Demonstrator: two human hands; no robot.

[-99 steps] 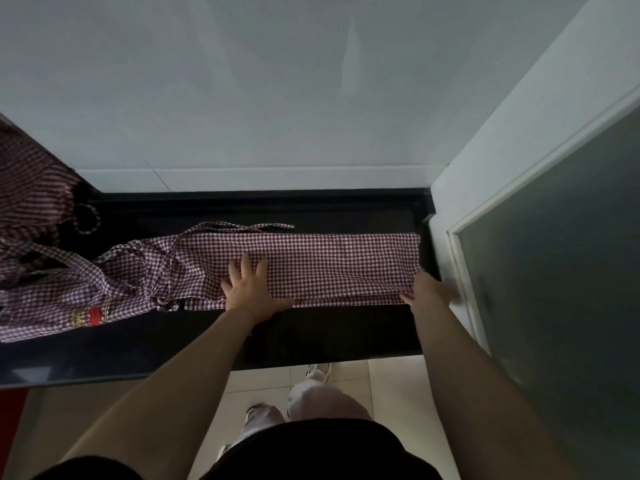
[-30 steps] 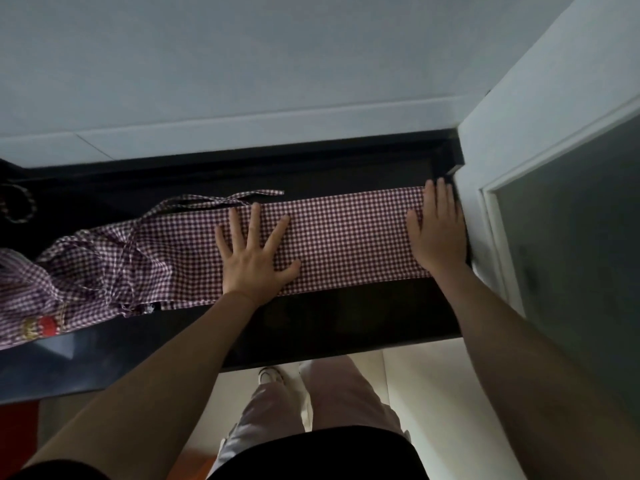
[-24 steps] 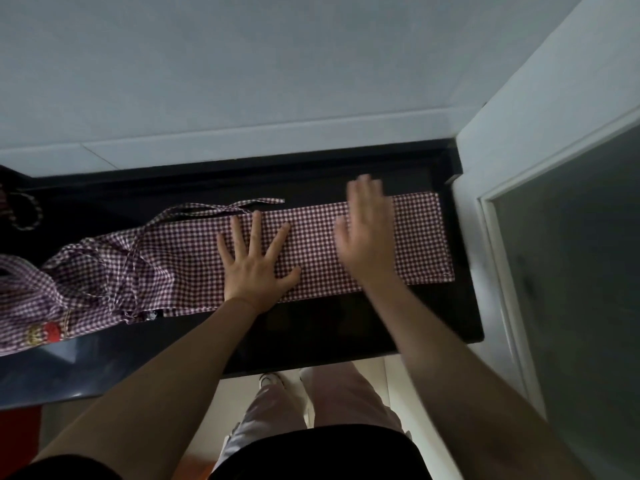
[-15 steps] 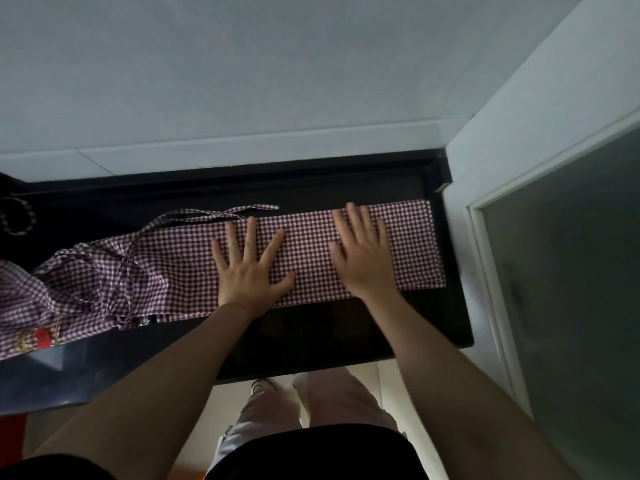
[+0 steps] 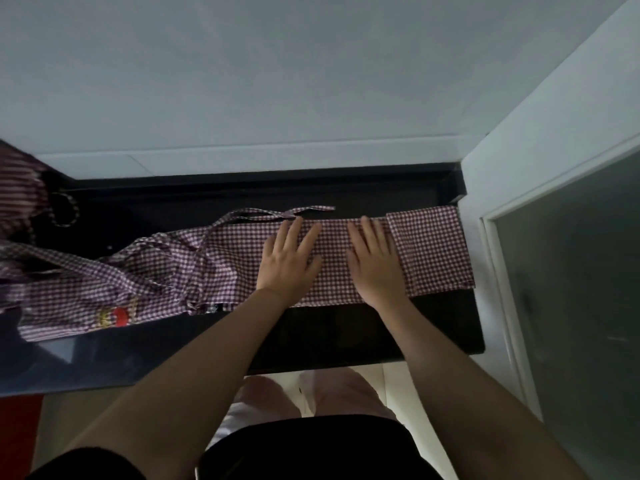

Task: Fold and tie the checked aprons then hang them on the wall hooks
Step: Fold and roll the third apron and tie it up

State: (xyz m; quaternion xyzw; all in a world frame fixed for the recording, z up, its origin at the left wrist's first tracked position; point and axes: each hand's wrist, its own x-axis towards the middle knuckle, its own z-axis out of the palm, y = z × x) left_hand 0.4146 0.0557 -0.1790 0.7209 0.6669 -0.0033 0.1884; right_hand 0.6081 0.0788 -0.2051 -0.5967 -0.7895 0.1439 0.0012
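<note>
Head view, change since the earlier frames: our right hand, which lay flat at the far right end of the strip by the door frame, has come in toward the middle and now lies just beside our left hand; the left has barely shifted. Both hands: fingers straight and slightly spread, palms pressing down, gripping nothing. Checked apron: folded into a long narrow strip along the black counter, its right end squared and lying close to the white door frame; its left part still loose and rumpled, with a tie strap trailing off the far edge and a red printed patch near the counter's front lip. A second checked cloth, likely another apron, hangs at far left. Step in hand, as we judge it: flattening the fold. To do it well we should sweep outward from the centre with flat palms, keep the long edges aligned, and draw the strap clear before folding again. Edges and room: wall behind, door frame hard on the right, so open room lies leftward; the near edge of the strip sits back from the counter front, leaving bare counter for our wrists.
</note>
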